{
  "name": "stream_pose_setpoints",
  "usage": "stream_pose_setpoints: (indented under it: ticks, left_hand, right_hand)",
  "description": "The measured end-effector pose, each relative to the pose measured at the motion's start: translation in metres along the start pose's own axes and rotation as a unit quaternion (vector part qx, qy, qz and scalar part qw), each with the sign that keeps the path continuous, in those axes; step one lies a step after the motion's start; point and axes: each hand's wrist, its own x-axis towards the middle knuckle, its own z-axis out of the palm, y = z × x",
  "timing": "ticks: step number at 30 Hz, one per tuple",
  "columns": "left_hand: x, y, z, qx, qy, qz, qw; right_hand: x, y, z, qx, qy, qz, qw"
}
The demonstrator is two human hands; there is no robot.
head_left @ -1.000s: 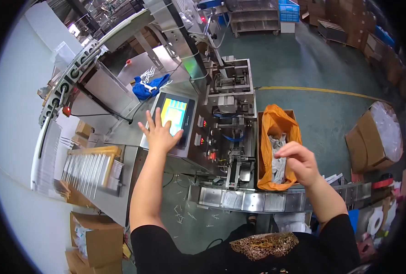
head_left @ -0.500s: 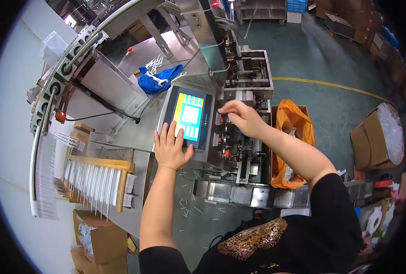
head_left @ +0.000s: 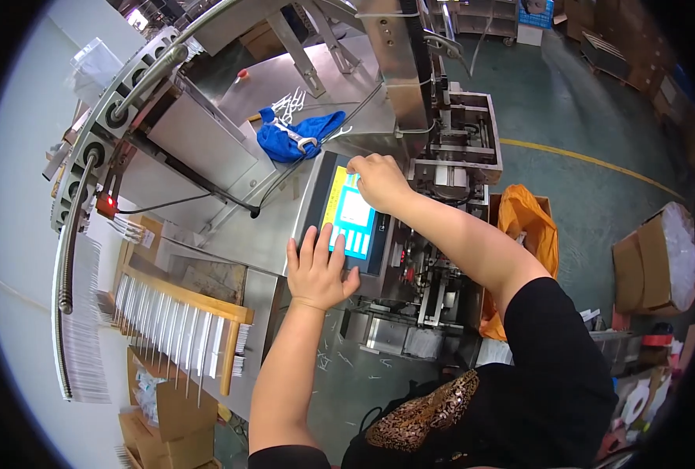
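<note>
I operated at the touch panel [head_left: 357, 205], which was mounted at a tilt beside the metal desk [head_left: 273, 242], with its display lit in yellow, blue and white. Both hands were positioned at this panel.

Left hand [head_left: 317, 266]: I had it at the panel's lower left, palm down. The grip was extended, fingers straight and slightly spread, thumb set apart; I saw nothing held in it. The fingertips overlapped the lower part of the display; I could not confirm pressing contact.

Right hand [head_left: 380, 181]: I had it over the upper right part of the panel, the forearm crossing in front of the machine mechanism [head_left: 472, 141]. The grip was bent, with the fingers curled toward the display. The palm side was hidden, so I could not tell how far it was closed or whether it held anything.

Surroundings: beyond the panel, a blue cloth [head_left: 321, 127] lay bunched, with a metal wrench [head_left: 306, 143] on top and small white pieces [head_left: 288, 103] just beside it. To the left, a wooden frame [head_left: 199, 299] carried a row of thin rods, and a sensor [head_left: 106, 205] showed a red light. To the right, an orange bag [head_left: 536, 227] lined a cardboard box, partly covered by the right arm. Below the panel, I observed metal conveyor plates [head_left: 386, 334] near the floor.
</note>
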Motion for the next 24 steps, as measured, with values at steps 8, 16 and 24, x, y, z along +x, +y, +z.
stream_pose_setpoints:
  ticks: [8, 16, 24]
  left_hand:
    - [0.002, 0.003, -0.001, 0.002, -0.014, 0.004, 1.0]
    - [0.005, -0.002, 0.004, 0.01, -0.024, -0.007, 1.0]
    - [0.017, 0.009, -0.001, 0.017, -0.032, -0.007, 0.999]
  right_hand:
    - [-0.005, 0.022, -0.013, 0.112, 0.021, 0.015, 0.993]
    - [0.0, 0.033, -0.009, 0.166, -0.024, 0.049, 0.985]
    - [-0.036, 0.136, -0.095, 0.334, 0.252, 0.163, 0.894]
